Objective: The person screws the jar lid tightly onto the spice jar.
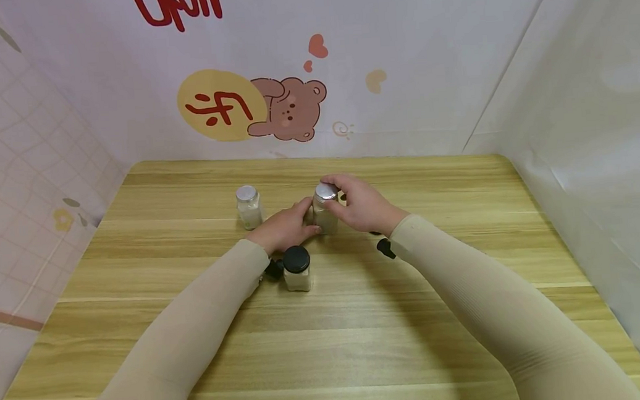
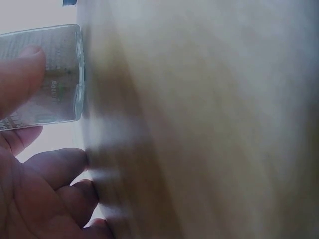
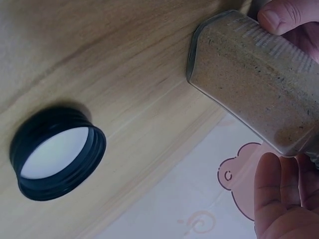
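A square glass seasoning jar [image 1: 327, 219] with a silver top stands on the wooden table between my hands. My left hand [image 1: 287, 227] holds its lower body, thumb on the near side. My right hand [image 1: 367, 204] grips around the silver top from the right, fingers behind and thumb in front. Brownish speckled powder shows through the jar's glass [image 3: 249, 74] in the right wrist view. An upturned black screw lid [image 3: 57, 154] lies near the right hand. In the left wrist view, the thumb [image 2: 22, 74] presses on the printed glass.
Another silver-topped jar [image 1: 250, 208] stands to the left. A smaller jar with a black lid [image 1: 296, 259] stands nearer, beside the left forearm. A small black item [image 1: 273, 269] touches or adjoins it. Another black piece [image 1: 386, 248] lies by the right sleeve. A printed curtain [image 1: 402, 95] hangs behind the table.
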Tool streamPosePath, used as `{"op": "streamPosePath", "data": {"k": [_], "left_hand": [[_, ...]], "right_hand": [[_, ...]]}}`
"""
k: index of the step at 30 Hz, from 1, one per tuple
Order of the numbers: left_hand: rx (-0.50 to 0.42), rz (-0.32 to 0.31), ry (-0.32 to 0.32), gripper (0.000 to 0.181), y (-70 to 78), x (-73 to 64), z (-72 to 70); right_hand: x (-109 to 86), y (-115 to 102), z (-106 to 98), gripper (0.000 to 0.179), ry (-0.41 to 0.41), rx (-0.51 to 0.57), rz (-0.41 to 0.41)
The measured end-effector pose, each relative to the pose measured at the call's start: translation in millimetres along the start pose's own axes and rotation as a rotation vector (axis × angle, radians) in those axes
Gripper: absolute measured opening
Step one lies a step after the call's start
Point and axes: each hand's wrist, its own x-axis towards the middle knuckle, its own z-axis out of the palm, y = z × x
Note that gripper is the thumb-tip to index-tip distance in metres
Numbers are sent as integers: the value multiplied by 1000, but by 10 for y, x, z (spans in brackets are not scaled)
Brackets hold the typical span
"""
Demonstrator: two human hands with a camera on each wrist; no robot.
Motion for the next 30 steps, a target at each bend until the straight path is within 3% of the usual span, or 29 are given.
{"op": "streamPosePath", "data": {"k": [21, 30], "left_hand": [[7, -12, -5, 80, -4, -5, 3], [-30, -12, -7, 84, -24, -4, -3]], "right_hand": [[1, 21, 19, 51, 9, 38, 27], [7, 40, 35, 50, 36, 69, 36]]}}
